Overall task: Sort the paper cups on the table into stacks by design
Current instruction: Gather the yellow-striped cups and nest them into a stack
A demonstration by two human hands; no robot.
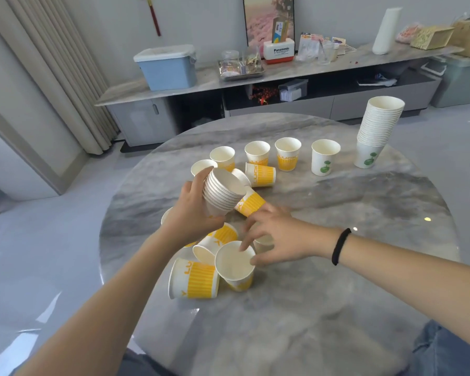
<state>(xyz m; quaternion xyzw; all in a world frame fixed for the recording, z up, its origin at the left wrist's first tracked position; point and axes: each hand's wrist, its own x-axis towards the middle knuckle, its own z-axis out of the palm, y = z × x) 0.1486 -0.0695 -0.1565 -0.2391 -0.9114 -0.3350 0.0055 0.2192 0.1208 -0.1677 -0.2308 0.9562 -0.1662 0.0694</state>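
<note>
My left hand [192, 210] holds a tilted stack of nested cups [223, 192] above the round table [337, 207]. My right hand [277, 236] pinches the rim of an upright yellow-striped cup [235, 264] near the front of the table. Several yellow LUCKY cups lie or stand around it, one on its side [194, 279]. More yellow cups stand in a row further back [287, 154]. A single green-leaf cup [324, 156] stands to their right. A tall stack of green-leaf cups [377, 128] rises at the far right.
A long grey sideboard [255, 77] runs behind the table, carrying a blue box [167, 66], a tray of jars and other clutter. A curtain [52, 63] hangs at the left. My jeans show at the bottom edge.
</note>
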